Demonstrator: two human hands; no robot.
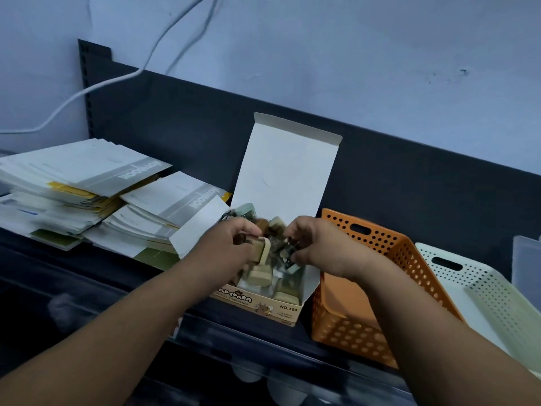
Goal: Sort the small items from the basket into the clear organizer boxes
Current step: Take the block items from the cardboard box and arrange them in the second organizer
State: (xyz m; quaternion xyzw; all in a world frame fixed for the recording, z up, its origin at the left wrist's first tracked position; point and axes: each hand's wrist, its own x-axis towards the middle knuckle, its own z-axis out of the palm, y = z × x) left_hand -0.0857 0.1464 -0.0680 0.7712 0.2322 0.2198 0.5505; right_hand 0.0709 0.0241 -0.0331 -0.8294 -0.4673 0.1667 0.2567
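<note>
Inside the cardboard box point(281, 309): small items point(259, 276) heaped, apparently unsorted.
Left hand point(225, 247): grip curled round a tan item point(255, 244).
Right hand point(317, 244): grip pinching a dark item point(288, 251).
Orange basket point(345, 329): alongside, looks bare.

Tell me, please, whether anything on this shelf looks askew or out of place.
The paper stacks at the left are fanned out and slumping, not squared. The open cardboard box, where the left hand and right hand grip small items, has a side flap splayed over the stacks. Nothing looks spilled or damaged.
</note>
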